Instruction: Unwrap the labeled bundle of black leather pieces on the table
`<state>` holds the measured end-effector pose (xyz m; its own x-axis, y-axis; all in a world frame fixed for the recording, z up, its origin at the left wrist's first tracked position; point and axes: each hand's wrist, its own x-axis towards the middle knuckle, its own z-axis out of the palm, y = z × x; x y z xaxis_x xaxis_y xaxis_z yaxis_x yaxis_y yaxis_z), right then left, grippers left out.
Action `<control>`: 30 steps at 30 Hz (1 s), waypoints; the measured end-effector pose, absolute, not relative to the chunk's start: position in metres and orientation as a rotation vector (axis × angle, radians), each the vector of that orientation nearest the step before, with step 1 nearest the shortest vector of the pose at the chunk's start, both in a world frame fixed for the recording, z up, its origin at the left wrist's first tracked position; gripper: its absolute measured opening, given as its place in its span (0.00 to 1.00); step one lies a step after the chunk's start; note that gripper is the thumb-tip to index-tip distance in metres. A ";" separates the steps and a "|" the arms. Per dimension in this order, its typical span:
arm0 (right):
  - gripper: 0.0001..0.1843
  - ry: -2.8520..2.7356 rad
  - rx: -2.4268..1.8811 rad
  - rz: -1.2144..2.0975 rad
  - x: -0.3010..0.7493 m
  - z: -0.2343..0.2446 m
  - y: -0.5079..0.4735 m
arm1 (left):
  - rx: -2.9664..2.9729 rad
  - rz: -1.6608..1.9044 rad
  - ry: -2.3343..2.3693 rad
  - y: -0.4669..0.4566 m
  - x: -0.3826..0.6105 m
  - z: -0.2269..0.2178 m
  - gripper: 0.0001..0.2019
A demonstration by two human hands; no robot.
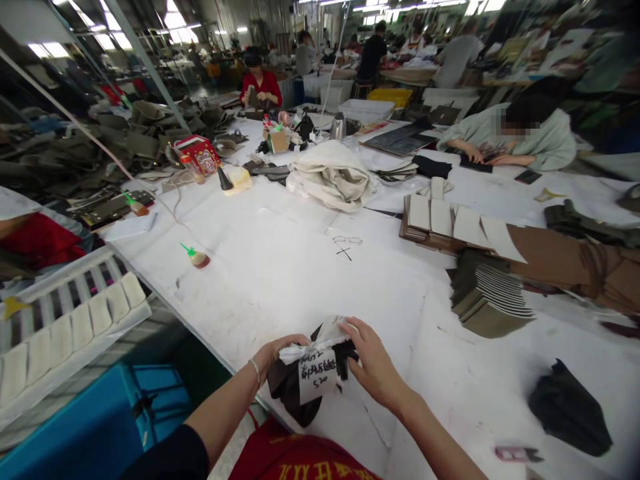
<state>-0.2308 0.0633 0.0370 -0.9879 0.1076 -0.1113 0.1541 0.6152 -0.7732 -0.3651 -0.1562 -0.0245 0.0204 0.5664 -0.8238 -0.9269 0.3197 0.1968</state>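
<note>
Both my hands grip a bundle of dark leather pieces [293, 390] at the near edge of the white table [280, 280]. A white strip ties the bundle, and a white paper label with handwriting [317, 377] hangs on its front. My left hand [274, 352] closes on the bundle's left side, a bracelet on its wrist. My right hand [373, 363] closes on the right side, fingers curled over the top.
Stacks of tan and olive cut pieces [487, 293] lie at right, a dark piece [570, 407] at near right. A cream cloth heap [334, 175] sits mid-table. Small glue bottles [196, 257] stand left. A blue bin [100, 427] is below left. Other people work at the far side.
</note>
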 end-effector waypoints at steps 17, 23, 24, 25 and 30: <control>0.18 1.730 0.688 -2.339 -0.206 -0.005 0.002 | -0.492 1.194 0.939 -0.156 -0.367 -0.040 0.16; 0.22 1.514 0.672 -2.416 -0.201 -0.013 -0.002 | -0.492 1.235 0.962 -0.158 -0.364 -0.039 0.15; 0.22 1.497 0.678 -2.417 -0.201 -0.013 -0.002 | -0.491 1.232 0.963 -0.158 -0.364 -0.038 0.15; 0.22 1.485 0.684 -2.417 -0.200 -0.012 -0.002 | -0.491 1.226 0.963 -0.157 -0.365 -0.036 0.15; 0.22 1.467 0.705 -2.432 -0.199 -0.010 -0.002 | -0.491 1.195 0.959 -0.152 -0.368 -0.030 0.15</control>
<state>-0.1986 -0.0015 -0.0096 -0.8621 0.0615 -0.5030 0.4164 -0.4799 -0.7722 -0.3678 -0.1521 -0.0303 0.0583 0.5529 -0.8312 -0.9310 0.3306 0.1547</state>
